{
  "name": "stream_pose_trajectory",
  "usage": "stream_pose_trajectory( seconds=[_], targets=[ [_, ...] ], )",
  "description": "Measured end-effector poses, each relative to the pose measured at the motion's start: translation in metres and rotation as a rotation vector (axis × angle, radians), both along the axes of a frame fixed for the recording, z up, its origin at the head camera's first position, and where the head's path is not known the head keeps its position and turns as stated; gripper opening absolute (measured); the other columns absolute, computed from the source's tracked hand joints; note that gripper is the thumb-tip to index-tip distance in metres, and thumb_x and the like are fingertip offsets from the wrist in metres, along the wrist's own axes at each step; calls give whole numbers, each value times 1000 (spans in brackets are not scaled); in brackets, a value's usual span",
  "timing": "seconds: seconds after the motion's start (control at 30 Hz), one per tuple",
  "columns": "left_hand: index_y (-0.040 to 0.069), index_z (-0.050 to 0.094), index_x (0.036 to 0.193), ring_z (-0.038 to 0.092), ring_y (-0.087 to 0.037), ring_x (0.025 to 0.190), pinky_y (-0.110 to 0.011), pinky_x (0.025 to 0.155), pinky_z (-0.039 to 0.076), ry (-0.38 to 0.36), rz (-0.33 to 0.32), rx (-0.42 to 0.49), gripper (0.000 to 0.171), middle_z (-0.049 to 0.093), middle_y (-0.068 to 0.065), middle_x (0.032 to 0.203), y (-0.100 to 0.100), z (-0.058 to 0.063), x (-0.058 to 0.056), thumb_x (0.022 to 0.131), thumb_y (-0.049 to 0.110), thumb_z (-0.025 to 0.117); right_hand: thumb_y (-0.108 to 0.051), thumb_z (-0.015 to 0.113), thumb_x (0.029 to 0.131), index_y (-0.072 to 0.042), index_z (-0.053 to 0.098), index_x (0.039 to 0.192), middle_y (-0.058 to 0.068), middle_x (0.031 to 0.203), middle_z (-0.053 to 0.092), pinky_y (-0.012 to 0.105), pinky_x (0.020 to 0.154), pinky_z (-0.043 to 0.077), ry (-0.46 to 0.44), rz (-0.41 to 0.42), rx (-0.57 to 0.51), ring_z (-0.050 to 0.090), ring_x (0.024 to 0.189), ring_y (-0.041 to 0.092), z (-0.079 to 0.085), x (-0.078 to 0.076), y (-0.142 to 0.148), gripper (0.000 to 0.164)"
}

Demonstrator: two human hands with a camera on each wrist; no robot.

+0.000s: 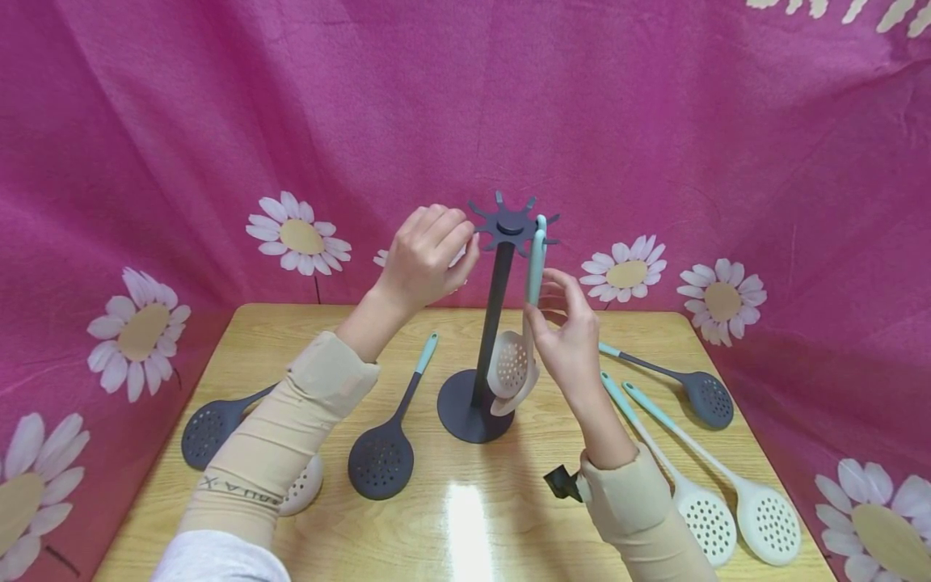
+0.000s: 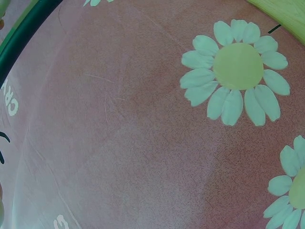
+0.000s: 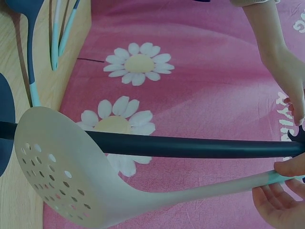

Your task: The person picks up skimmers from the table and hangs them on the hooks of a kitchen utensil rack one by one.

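A dark utensil stand (image 1: 494, 323) with a round base and a star-shaped top rises from the table. My left hand (image 1: 429, 255) is at the left of its top, pinching the tip of one hook between thumb and fingers. On the right side, my right hand (image 1: 567, 331) pinches the mint handle of a white slotted skimmer (image 3: 66, 176), whose handle end is up at the hooks. Another white skimmer (image 1: 507, 364) hangs close beside it, and their handles overlap. Whether the held skimmer's hole is over a hook cannot be made out. The left wrist view shows mainly cloth.
On the wooden table (image 1: 538, 525), dark skimmers lie at left (image 1: 381, 461) and far left (image 1: 207, 432), with a white skimmer (image 1: 301, 489) partly under my left forearm. At right lie two white skimmers (image 1: 767, 517) and a dark one (image 1: 709, 398). Pink flowered cloth (image 1: 407, 105) surrounds the table.
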State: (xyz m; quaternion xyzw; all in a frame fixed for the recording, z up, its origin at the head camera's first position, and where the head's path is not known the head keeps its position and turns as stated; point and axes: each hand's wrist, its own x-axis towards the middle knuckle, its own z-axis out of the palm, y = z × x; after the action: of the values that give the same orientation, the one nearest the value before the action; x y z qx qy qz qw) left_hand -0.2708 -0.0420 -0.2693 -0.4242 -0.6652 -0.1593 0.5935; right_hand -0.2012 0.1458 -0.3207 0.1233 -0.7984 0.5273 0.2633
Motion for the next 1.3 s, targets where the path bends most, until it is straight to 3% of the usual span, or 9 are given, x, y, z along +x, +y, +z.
stream_pose_trajectory(
  seconds=[0.3, 0.4, 0.57, 0.7, 0.8, 0.97, 1.3],
  targets=[
    [-2, 58, 73, 52, -25, 66, -31, 55, 43, -5, 1, -11, 4, 58, -11, 71, -1, -1, 0, 77, 0, 59, 6, 65, 78, -1, 51, 119, 16, 101, 60, 38, 79, 52, -25, 11, -13, 62, 87, 27, 2, 0, 1, 44],
    [-1, 58, 73, 52, -25, 66, -31, 55, 43, -4, 2, -9, 4, 58, -11, 71, -1, -1, 0, 77, 0, 59, 5, 66, 78, 0, 49, 122, 18, 101, 60, 40, 80, 51, 5, 34, -25, 62, 88, 28, 6, 3, 0, 47],
    [-1, 57, 73, 52, -25, 66, -31, 54, 43, -6, 5, -8, 4, 57, -11, 71, 0, -1, 0, 77, 0, 58, 10, 63, 78, 12, 48, 116, 26, 97, 58, 40, 81, 48, 204, 44, -39, 59, 86, 36, 14, 9, -2, 41],
    [-1, 57, 73, 51, -25, 66, -32, 54, 42, -5, 4, -8, 6, 57, -11, 71, 0, -1, 0, 79, 0, 56, 8, 60, 80, 11, 51, 112, 26, 100, 59, 32, 87, 45, 388, -21, 1, 57, 94, 34, -2, -6, 10, 34],
    [-1, 57, 73, 51, -25, 66, -32, 54, 42, -6, 1, -8, 7, 57, -11, 71, 0, 0, 0, 79, 0, 55, 3, 60, 81, 6, 54, 113, 21, 103, 60, 31, 88, 43, 447, -86, 33, 55, 97, 30, -17, -21, 23, 33],
    [-1, 57, 73, 51, -26, 66, -32, 55, 43, -6, 2, -7, 8, 57, -11, 72, 0, -1, 0, 80, 1, 54, -3, 61, 82, 2, 56, 114, 16, 108, 59, 31, 86, 39, 421, -186, 79, 53, 100, 30, -34, -35, 40, 32],
    [-1, 57, 73, 52, -26, 66, -32, 55, 43, -5, 0, -1, 7, 57, -11, 72, 0, -1, 0, 79, 1, 55, -5, 62, 81, 7, 54, 114, 22, 110, 54, 41, 92, 37, 251, -333, 162, 48, 104, 33, -67, -53, 70, 36]
  ],
)
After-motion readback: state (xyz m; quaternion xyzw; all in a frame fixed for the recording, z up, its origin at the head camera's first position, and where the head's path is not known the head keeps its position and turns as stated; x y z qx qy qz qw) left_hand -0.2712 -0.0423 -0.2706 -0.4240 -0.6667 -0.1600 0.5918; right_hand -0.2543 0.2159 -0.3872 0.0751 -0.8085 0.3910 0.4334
